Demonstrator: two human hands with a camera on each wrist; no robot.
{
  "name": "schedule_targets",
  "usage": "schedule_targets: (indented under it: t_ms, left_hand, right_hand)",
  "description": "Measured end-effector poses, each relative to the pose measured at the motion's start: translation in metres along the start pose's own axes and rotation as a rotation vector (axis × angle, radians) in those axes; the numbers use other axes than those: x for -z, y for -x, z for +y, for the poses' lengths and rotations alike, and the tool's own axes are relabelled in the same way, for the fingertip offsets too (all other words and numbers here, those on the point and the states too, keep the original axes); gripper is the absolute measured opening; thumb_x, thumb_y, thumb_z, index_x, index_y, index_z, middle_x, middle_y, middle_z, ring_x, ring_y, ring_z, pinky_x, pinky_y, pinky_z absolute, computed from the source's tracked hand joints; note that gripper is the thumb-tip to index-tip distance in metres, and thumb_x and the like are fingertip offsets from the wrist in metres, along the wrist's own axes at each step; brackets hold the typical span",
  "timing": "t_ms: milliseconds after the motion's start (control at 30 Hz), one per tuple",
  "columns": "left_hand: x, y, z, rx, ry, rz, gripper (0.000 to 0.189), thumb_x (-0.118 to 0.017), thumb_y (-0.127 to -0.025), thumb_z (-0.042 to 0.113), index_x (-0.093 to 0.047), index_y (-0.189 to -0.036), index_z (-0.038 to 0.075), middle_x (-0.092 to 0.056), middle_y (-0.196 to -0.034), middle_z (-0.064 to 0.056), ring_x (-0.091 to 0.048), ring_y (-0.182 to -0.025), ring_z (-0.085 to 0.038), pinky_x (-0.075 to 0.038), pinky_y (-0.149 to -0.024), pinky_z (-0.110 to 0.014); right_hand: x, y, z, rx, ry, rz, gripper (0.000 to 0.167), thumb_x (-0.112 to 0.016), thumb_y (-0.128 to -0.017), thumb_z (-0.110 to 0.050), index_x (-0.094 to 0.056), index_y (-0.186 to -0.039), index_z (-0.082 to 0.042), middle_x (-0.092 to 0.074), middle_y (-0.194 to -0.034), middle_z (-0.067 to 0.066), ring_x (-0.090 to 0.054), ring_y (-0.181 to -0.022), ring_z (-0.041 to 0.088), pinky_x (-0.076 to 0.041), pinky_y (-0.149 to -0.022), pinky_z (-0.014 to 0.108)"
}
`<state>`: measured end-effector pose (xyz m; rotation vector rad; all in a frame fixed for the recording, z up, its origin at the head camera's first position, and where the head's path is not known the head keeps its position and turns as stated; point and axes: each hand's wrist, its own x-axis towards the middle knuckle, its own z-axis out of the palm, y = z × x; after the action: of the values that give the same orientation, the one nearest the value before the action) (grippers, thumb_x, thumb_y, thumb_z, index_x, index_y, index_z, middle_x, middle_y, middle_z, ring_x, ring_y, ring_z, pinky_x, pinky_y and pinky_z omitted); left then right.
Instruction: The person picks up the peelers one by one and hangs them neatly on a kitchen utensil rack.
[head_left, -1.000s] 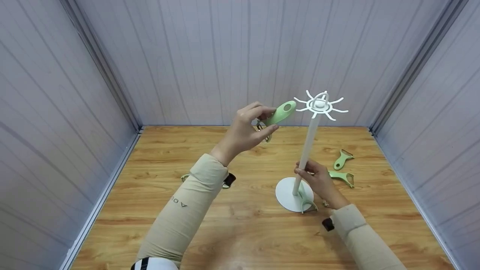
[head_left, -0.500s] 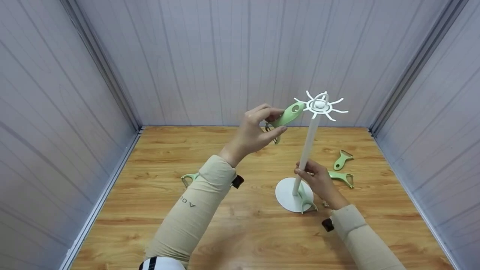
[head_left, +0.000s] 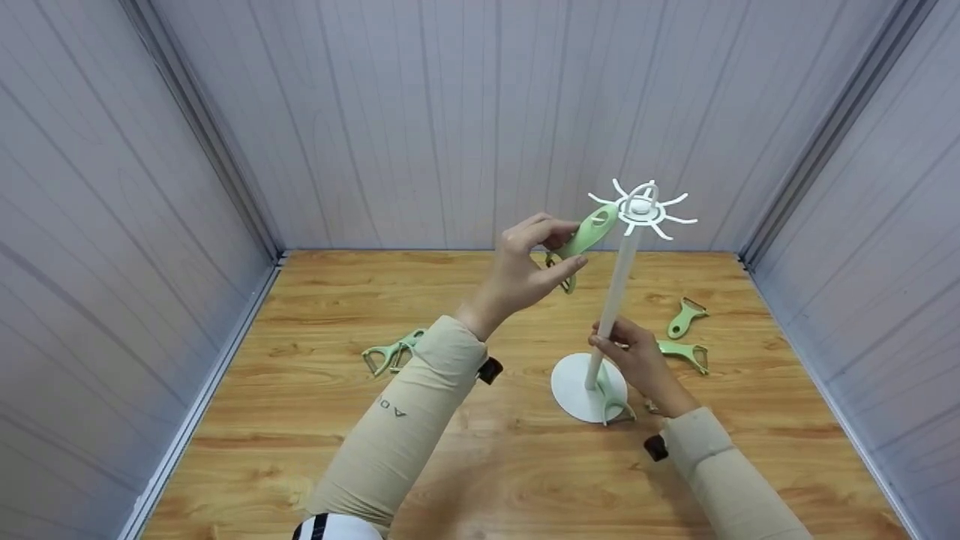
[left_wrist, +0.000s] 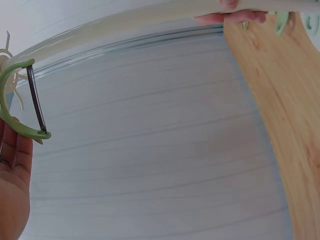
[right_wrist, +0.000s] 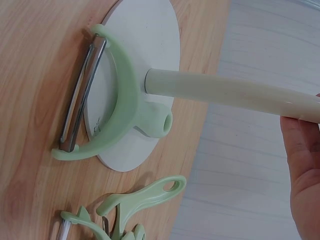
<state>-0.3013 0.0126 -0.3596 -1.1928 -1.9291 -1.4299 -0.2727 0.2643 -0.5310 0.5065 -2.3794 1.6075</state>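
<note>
My left hand pinches a light green Y-shaped peeler by its handle, blade end hanging down below the fingers. The hole in the handle overlaps one hook of the white hook stand, and a bit of white shows through it. In the left wrist view the peeler's metal blade faces away from the fingers. Lower down, my right hand grips the stand's pole with thumb and fingers. Another green peeler leans across the stand's round white base.
Two green peelers lie right of the stand, one farther back and one nearer. More peelers lie at left, partly behind my left sleeve. Pale panel walls enclose the wooden tabletop at the back and sides.
My left hand has moved right with the peeler, bringing its handle hole from beside the hooks onto one of them. The right hand has stayed on the pole.
</note>
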Motion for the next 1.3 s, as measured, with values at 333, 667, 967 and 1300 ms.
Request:
schedule_targets:
  t_ms: [333,667,967,1300]
  left_hand:
    - [-0.008,0.008,-0.004,0.013,0.022,0.004,0.035,-0.086,-0.094,0.007,-0.074,-0.124,-0.007,-0.073,-0.104,-0.017,-0.069,-0.094,-0.024,-0.060,-0.088,-0.027]
    - [-0.011,0.013,-0.008,-0.009,-0.006,-0.007,0.038,-0.088,-0.093,0.010,-0.073,-0.124,-0.006,-0.074,-0.105,-0.016,-0.070,-0.097,-0.025,-0.060,-0.092,-0.029]
    - [-0.005,0.022,-0.014,0.003,-0.013,-0.023,0.037,-0.087,-0.094,0.010,-0.073,-0.124,-0.006,-0.074,-0.105,-0.018,-0.069,-0.096,-0.028,-0.061,-0.091,-0.032]
    - [0.012,0.038,-0.026,0.056,-0.031,-0.037,0.035,-0.087,-0.095,0.012,-0.074,-0.124,-0.003,-0.074,-0.107,-0.017,-0.069,-0.098,-0.027,-0.061,-0.092,-0.037]
  right_hand:
    - [-0.002,0.000,-0.001,-0.017,-0.019,0.010,0.010,-0.072,-0.103,0.000,-0.074,-0.113,-0.001,-0.078,-0.102,0.013,-0.073,-0.095,0.003,-0.060,-0.084,0.018]
    - [-0.003,0.001,-0.002,0.005,-0.020,0.016,0.010,-0.072,-0.102,0.001,-0.072,-0.112,0.004,-0.077,-0.100,0.012,-0.073,-0.095,0.004,-0.060,-0.083,0.017]
    - [-0.002,0.003,0.000,-0.009,-0.026,0.010,0.008,-0.073,-0.103,-0.002,-0.073,-0.111,-0.003,-0.077,-0.100,0.009,-0.074,-0.095,0.004,-0.060,-0.083,0.018]
    - [-0.001,0.005,-0.002,-0.068,-0.032,0.009,0.013,-0.072,-0.103,-0.003,-0.073,-0.116,0.000,-0.078,-0.107,0.016,-0.072,-0.098,0.003,-0.060,-0.086,0.018]
